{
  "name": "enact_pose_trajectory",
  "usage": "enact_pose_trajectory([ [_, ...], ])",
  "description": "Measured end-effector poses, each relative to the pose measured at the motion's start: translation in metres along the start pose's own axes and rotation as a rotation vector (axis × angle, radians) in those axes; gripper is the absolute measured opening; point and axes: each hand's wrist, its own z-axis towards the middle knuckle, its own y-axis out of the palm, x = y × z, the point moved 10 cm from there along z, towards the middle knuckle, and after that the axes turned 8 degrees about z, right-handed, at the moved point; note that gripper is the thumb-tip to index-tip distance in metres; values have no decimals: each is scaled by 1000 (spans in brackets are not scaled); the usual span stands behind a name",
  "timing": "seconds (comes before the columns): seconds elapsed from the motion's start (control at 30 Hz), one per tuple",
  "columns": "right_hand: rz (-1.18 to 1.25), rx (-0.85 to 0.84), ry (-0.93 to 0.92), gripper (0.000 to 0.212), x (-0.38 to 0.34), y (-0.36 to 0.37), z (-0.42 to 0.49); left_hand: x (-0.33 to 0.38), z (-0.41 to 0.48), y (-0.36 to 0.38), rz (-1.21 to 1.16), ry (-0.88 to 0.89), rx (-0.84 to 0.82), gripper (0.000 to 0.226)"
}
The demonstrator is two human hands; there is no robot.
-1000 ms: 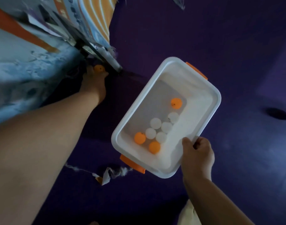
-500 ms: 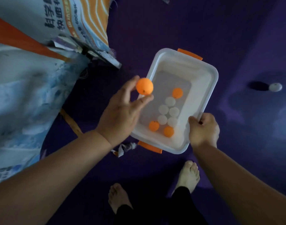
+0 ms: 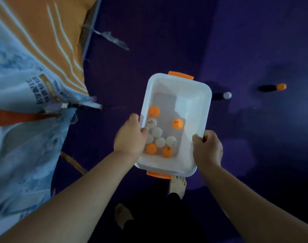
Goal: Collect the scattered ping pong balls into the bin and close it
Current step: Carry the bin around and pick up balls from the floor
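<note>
A white plastic bin (image 3: 193, 95) with orange latches at both ends is held above the purple floor. Several white and orange ping pong balls (image 3: 160, 135) lie in its near half. My left hand (image 3: 130, 135) grips the bin's left rim, thumb over the edge. On the right rim, my right hand (image 3: 206, 148) holds the near corner. Two balls lie loose on the floor to the right: a white ball (image 3: 227, 95) close to the bin and an orange ball (image 3: 281, 87) farther off. No lid is in view.
A blue, white and orange printed banner (image 3: 27, 102) with a torn edge covers the left side. My bare feet (image 3: 177, 185) stand on the purple floor (image 3: 167, 41) just below the bin. A brown strip (image 3: 72, 163) lies by the banner's edge.
My left hand picked an orange ball up by the banner, carried it over the bin and let it go inside. That hand now grips the bin's left rim. The view has swung right.
</note>
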Motion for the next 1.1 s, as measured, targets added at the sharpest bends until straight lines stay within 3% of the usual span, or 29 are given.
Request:
enact_pose_trajectory([
  [0.37, 95, -33, -8, 10, -27, -102, 59, 110, 5, -10, -209, -8, 44, 30],
  [0.5, 94, -70, 24, 9, -30, -102, 89, 125, 28, -7, -212, -43, 37, 27],
  [0.77, 85, -41, 168, 27, -28, -94, 170, 159, 122, -3, -140, -65, 23, 16],
  [0.97, 64, 40, 302, 16, 0, -88, 244, 178, 179, 5, -115, -70, 36, 10],
  [1.1, -13, -9, 311, 20, 24, -70, 294, 184, 206, 26, -133, -73, 60, 7],
])
